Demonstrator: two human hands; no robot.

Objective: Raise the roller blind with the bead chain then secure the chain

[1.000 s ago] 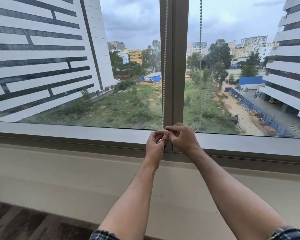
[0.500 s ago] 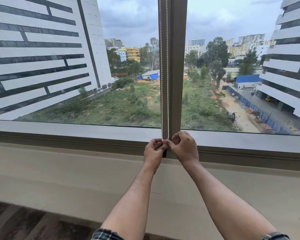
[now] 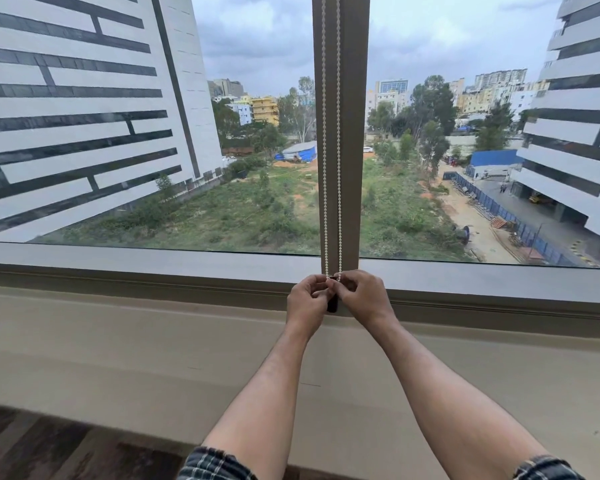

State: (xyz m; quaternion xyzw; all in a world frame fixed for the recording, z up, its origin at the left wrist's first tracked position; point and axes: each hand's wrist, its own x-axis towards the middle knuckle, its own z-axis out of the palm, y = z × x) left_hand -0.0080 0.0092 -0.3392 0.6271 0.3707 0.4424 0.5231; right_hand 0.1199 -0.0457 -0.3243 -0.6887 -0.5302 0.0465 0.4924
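A white bead chain [image 3: 332, 168] hangs as two parallel strands down the brown window mullion [image 3: 352, 133]. At its foot a dark chain holder [image 3: 332, 299] is fixed to the bottom of the mullion. My left hand [image 3: 305, 303] pinches the left strand at the holder's top. My right hand [image 3: 362, 297] pinches the right strand on the other side, and the two hands nearly touch. The chain's bottom loop is hidden between my fingers. The roller blind itself is out of view above; the glass is uncovered.
A wide beige sill ledge [image 3: 118, 341] runs below the window frame [image 3: 118, 261]. Dark wood flooring [image 3: 32, 445] lies at the lower left. Buildings and a green plot show through the glass.
The right strand, which hung out over the right pane a second ago, now lies straight along the mullion beside the left one. Both hands have dropped slightly to the holder.
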